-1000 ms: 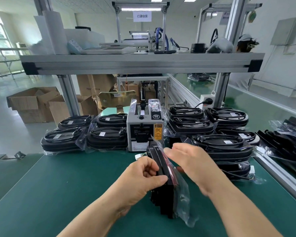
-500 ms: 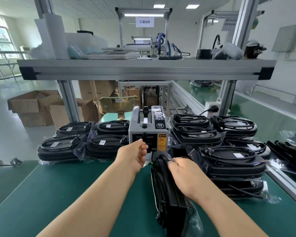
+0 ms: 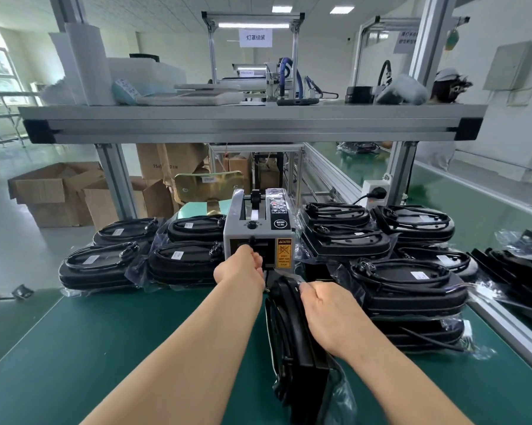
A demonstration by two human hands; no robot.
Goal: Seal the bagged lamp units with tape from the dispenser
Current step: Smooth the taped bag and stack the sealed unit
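A grey tape dispenser (image 3: pixel 258 231) stands at the back middle of the green bench. My left hand (image 3: pixel 243 266) reaches into its front outlet, fingers curled at the slot; whether it holds tape is hidden. A black lamp unit (image 3: pixel 292 326) in a clear plastic bag stands on edge just in front of the dispenser. My right hand (image 3: pixel 327 308) grips its top edge and holds the folded bag against it.
Stacks of bagged black lamp units lie left (image 3: pixel 142 256) and right (image 3: pixel 405 280) of the dispenser. An aluminium shelf (image 3: pixel 252 124) spans overhead. The bench's metal rail (image 3: pixel 504 326) runs along the right. Cardboard boxes (image 3: pixel 59 191) sit on the floor at left.
My left hand left the bagged unit and reached forward to the dispenser's outlet. My right hand kept hold of the unit, which now stands closer to the dispenser.
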